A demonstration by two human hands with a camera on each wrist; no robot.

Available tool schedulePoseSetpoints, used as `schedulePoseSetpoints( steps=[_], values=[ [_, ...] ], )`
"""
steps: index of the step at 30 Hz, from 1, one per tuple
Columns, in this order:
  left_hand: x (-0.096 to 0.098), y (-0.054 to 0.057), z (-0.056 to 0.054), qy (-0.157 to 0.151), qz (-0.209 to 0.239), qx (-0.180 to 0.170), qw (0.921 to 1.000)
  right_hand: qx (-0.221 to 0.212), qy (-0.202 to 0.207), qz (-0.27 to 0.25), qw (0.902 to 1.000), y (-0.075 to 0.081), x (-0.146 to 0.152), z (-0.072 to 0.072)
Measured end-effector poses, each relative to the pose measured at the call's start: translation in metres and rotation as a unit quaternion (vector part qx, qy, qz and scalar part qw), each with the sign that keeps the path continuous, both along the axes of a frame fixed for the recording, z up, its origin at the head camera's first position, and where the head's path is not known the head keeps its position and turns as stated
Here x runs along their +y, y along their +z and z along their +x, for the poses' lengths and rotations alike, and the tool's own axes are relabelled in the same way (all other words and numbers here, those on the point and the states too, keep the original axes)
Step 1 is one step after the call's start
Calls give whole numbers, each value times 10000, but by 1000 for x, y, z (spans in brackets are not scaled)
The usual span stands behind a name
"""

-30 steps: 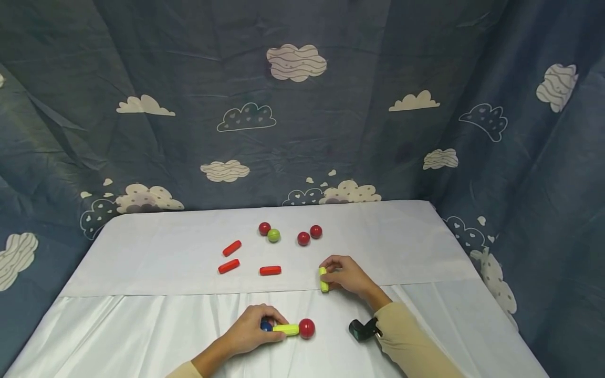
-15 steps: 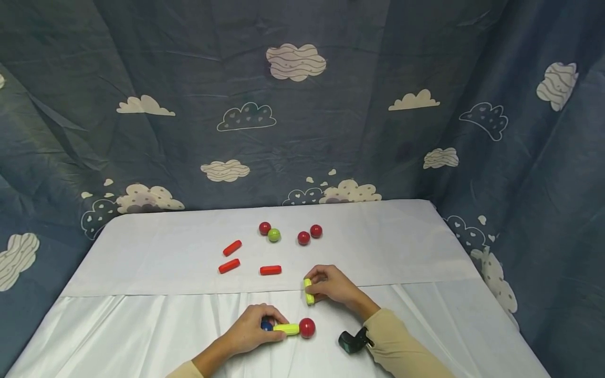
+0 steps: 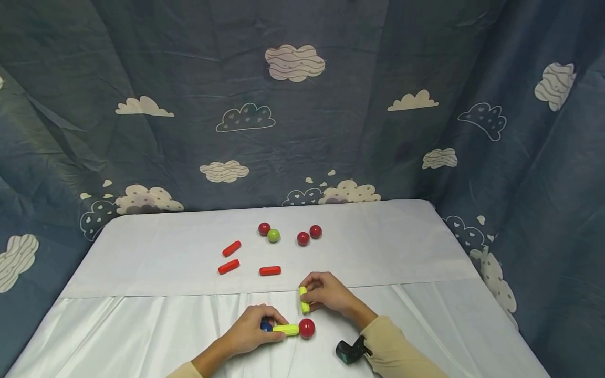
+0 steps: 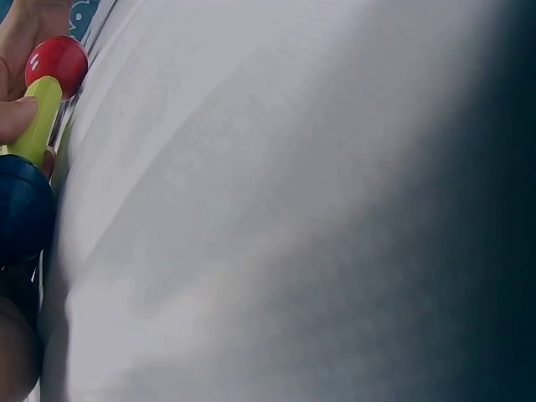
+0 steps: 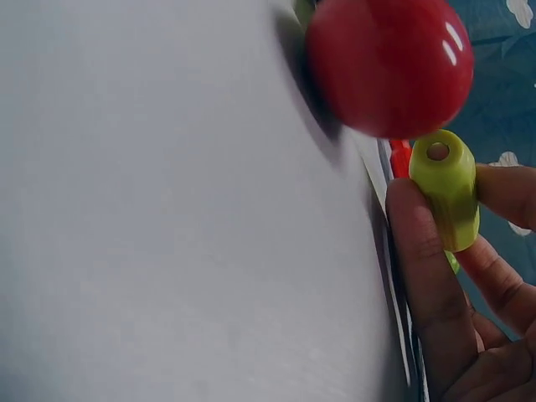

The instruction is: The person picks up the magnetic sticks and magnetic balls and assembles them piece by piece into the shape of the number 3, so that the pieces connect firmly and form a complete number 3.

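Observation:
My left hand (image 3: 248, 331) grips a yellow rod (image 3: 287, 329), thumb along its near side. A blue ball (image 3: 266, 326) sits at the rod's left end, partly covered by my fingers. At the other end, a glossy red ball (image 3: 306, 328) touches the rod; the left wrist view shows this row of blue ball (image 4: 23, 209), rod (image 4: 38, 126) and red ball (image 4: 57, 67). My right hand (image 3: 331, 294) pinches a second yellow rod (image 3: 304, 300) just beyond the red ball. In the right wrist view that rod (image 5: 448, 201) shows a round metal dot on its end, close to the red ball (image 5: 389, 67).
Farther back on the white-covered table (image 3: 378, 241) lie several red rods (image 3: 270, 271), several red balls (image 3: 303, 239) and a green ball (image 3: 273, 235). A dark blue curtain with clouds (image 3: 331, 131) hangs behind. A black device (image 3: 351, 350) is strapped at my right wrist.
My right hand has moved left and nearer to me with its yellow rod, coming up to the red ball. The left hand and what it holds have stayed in place.

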State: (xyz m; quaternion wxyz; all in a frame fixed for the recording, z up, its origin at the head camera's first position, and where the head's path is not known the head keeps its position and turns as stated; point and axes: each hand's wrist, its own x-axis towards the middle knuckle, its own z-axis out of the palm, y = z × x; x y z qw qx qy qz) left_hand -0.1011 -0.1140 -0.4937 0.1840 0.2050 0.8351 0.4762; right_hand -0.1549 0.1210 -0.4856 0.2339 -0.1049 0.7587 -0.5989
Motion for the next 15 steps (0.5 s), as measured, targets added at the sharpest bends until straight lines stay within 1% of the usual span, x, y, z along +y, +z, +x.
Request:
schedulePoseSetpoints(
  steps=[8, 15],
  values=[
    [0, 1, 1, -33, 84, 90, 9999, 85, -53, 22, 9999, 0, 1, 8],
    [0, 2, 1, -15, 108, 40, 9999, 32, -21, -5, 10000, 2, 1, 10]
  ],
)
